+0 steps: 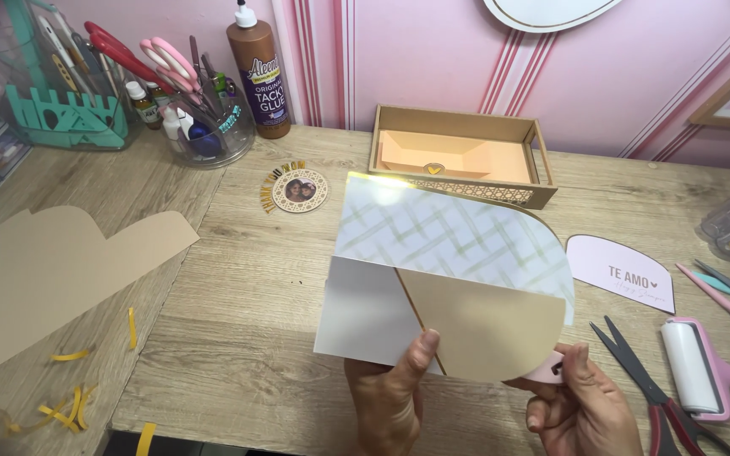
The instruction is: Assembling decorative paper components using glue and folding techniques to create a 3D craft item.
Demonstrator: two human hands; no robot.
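My left hand (390, 397) pinches the bottom edge of a stack of paper pieces held over the wooden table. The stack is a tan kraft card (487, 325) with a rounded right side, a glossy sheet with a green lattice pattern (449, 236) lying over its top, and a white sheet (361, 312) behind at the left. My right hand (580, 405) grips the lower right corner of the kraft card, with a small pink piece (548, 371) showing between its fingers.
A shallow cardboard box (542, 198) with an orange liner stands behind. Scissors (644, 380), a pink roller (703, 371) and a pink printed card (623, 270) lie right. A large kraft cutout (52, 270), yellow strips (69, 409), a glue bottle (259, 76) and tool holders (204, 127) are left.
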